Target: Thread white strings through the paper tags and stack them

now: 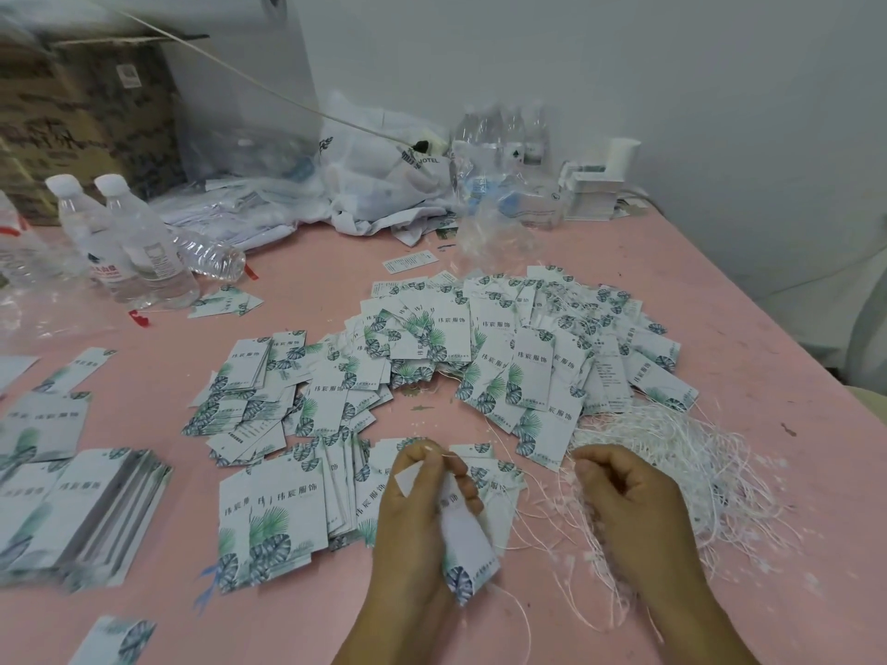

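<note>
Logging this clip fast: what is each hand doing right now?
Left hand: grips a paper tag and pinches a white string at its top.
Right hand: fingers curled in the string pile; hold cannot be told.

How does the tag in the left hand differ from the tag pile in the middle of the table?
The held tag is single, gripped off the table by the left hand; the tag pile lies scattered and overlapping on the pink table. Both show the same leaf print.

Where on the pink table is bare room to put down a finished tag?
Bare pink table runs along the far right edge, beyond the spread leaf-printed paper tags, and near left, below the stacked tags. The middle is crowded; the white strings fill the near right.
</note>
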A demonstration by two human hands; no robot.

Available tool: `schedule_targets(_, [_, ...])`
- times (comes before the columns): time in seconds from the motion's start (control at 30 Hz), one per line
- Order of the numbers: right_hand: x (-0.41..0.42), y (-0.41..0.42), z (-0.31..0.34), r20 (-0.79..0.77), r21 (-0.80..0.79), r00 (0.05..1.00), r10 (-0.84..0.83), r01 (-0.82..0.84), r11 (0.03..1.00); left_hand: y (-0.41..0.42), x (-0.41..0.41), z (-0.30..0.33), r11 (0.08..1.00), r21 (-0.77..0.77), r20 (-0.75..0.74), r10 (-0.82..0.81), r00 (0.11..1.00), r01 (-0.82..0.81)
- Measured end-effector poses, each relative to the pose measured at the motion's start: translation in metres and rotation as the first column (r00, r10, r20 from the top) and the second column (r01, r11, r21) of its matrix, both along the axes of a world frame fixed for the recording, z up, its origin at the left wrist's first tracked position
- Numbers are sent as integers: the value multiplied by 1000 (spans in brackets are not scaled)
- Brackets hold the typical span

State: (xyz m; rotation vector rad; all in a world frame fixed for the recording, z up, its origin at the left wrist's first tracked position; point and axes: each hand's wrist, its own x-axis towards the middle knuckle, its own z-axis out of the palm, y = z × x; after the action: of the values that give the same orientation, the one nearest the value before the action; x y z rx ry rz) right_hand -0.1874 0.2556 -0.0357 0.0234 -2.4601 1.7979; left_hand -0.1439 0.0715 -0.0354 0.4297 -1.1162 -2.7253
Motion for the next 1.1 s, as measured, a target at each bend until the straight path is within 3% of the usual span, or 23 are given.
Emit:
schedule_targets(0.1, [9,-9,4,-171,158,985,-37,64,985,9,3,-5,987,-135,62,-78,995,85])
schedule_targets(0.27, [26,-35,4,-386,190,900,202,-136,972,17,6,-5,938,-277,90,-190,978,208])
schedule_targets(0.53, [25,-39,0,-415,262,866,279,-179,948,17,4,-4,941,-76,128,-318,939,329])
schedule_targets(0.7, [23,-38,-2,-391,275,883,259,-157,949,19,3,-3,940,-63,153,-322,934,334])
schedule_targets(0.8, [22,-36,-3,-392,267,890,234,-134,955,20,4,-1,930,-148,166,-313,935,338])
schedule_targets(0.93, [22,-36,-3,-292,123,939,183,-153,981,19,6,-4,895,-264,174,-324,930,361])
schedule_targets(1.1, [18,-32,-6,-137,-46,977,163,-171,984,19,5,-4,889,-216,137,-382,914,404])
